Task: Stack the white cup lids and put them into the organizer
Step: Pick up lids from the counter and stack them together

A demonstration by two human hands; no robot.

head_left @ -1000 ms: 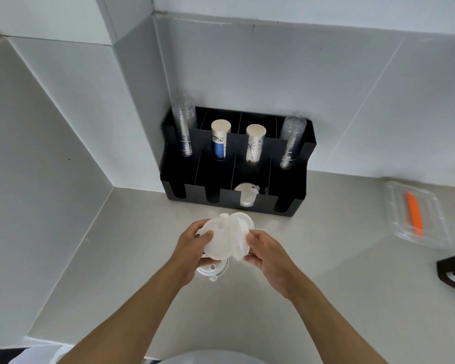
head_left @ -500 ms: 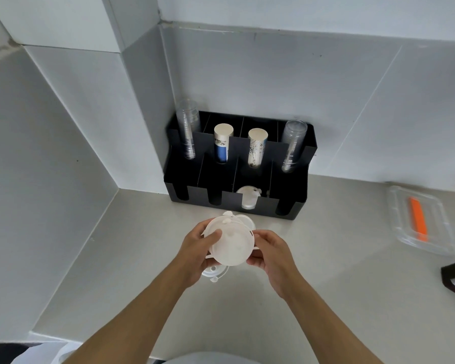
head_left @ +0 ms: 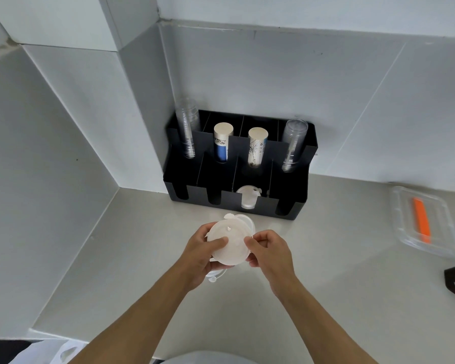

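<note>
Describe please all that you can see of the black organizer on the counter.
The black organizer looks like matte plastic, a box split into two rows of compartments with slotted front walls. It stands upright in the corner on the counter, back against the wall. Clear cup stacks and paper cups fill the back row; white lids sit in one front slot.

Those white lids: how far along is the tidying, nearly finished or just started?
Partway. Some lids already sit in a front slot of the black organizer. The left hand and right hand are pressing a stack of lids together above the counter. One more lid seems to lie beneath the hands, so it and the held stack are left to put away.
</note>
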